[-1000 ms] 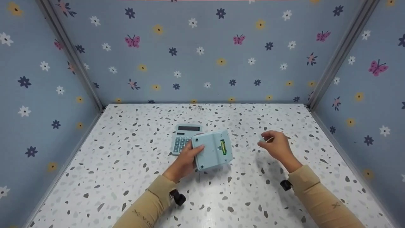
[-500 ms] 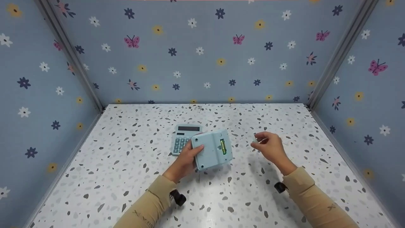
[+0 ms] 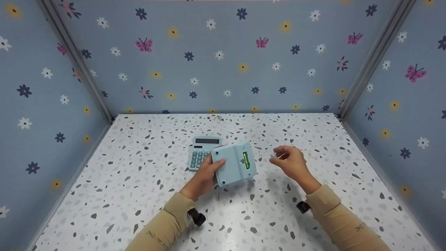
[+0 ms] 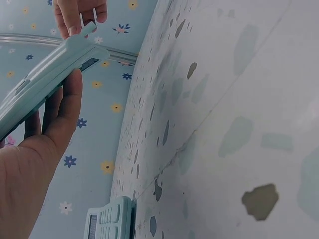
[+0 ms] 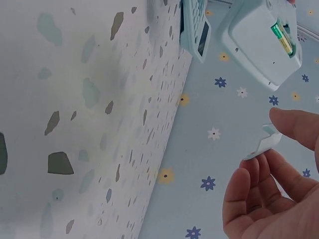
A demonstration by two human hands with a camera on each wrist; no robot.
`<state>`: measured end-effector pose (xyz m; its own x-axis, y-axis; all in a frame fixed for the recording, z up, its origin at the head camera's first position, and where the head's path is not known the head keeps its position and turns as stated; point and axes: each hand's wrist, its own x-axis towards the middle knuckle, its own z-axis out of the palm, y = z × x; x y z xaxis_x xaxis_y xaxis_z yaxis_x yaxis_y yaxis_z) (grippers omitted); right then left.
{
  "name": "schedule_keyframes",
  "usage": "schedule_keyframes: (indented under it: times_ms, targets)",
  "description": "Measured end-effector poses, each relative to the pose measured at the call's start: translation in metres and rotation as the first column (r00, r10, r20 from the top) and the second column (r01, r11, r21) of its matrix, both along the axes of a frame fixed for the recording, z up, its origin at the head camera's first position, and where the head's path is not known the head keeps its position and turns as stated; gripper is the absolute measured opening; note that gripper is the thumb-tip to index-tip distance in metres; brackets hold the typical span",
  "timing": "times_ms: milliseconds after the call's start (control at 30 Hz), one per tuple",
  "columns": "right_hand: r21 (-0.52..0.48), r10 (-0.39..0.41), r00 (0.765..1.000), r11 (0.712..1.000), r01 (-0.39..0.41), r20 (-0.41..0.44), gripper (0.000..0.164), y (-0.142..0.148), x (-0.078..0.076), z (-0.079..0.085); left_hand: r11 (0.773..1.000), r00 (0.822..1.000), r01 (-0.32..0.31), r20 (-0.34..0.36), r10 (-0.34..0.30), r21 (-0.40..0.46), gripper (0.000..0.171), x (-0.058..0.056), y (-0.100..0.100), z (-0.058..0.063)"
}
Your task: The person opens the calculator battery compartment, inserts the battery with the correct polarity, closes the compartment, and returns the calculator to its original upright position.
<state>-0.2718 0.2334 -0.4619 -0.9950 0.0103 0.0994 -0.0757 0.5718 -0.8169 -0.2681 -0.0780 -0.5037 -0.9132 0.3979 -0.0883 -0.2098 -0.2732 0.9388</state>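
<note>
My left hand [image 3: 204, 177] grips a light blue calculator [image 3: 230, 167] by its left side, tilted with its back toward me and raised above the table. A green battery [image 3: 246, 160] sits in the uncovered slot on that back. To the right, apart from the calculator, my right hand [image 3: 294, 165] pinches a small pale blue battery cover [image 5: 266, 142] between thumb and fingers. A second light blue calculator [image 3: 199, 153] lies face up on the table, partly hidden behind the held one and my left hand.
The white speckled table [image 3: 153, 195] is bounded by a blue flowered wall [image 3: 223, 69] at the back and similar panels on both sides. Grey metal posts [image 3: 378, 55] stand at the back corners.
My right hand has moved left, bringing the battery cover closer to the held calculator. My left hand and the held calculator have stayed nearly still.
</note>
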Motion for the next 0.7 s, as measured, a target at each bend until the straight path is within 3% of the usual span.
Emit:
schedule_keyframes:
  times_ms: [700]
  targets:
    - [-0.108, -0.008, 1.0, 0.994, 0.011, 0.028, 0.031, -0.026, 0.001, -0.005, 1.0, 1.0, -0.001, -0.002, 0.001, -0.015, 0.063, -0.002, 0.004, -0.001]
